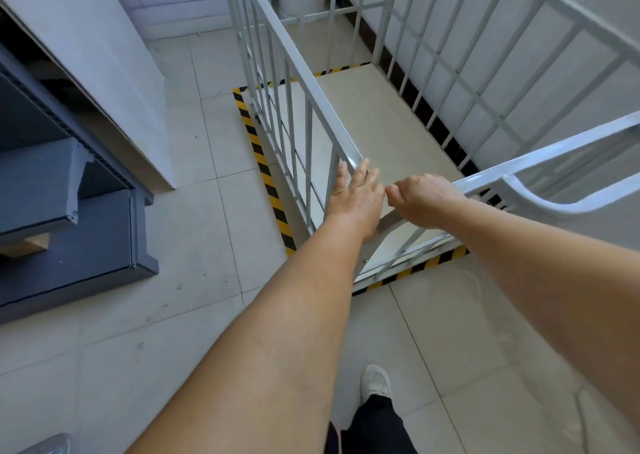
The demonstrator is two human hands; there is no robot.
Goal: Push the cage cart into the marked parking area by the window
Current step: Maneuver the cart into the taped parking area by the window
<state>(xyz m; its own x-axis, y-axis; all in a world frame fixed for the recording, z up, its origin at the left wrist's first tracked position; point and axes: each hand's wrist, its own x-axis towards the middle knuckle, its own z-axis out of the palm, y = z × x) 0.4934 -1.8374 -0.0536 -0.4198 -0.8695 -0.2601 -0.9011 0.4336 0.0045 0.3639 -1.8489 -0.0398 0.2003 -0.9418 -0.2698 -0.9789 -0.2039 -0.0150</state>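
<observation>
1. Left hand (pixel 355 193), centre frame: fingers spread flat against the cage cart (pixel 332 114) corner post.
2. Right hand (pixel 424 199): loosely curled on the rear rail.
3. Cart sits inside the striped tape (pixel 266 179); nudge square, gently.

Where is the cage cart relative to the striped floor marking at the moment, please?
In the head view, the cage cart stands centre-right inside the yellow-black floor tape, beside the right-hand wall, both hands at its near corner.
</observation>
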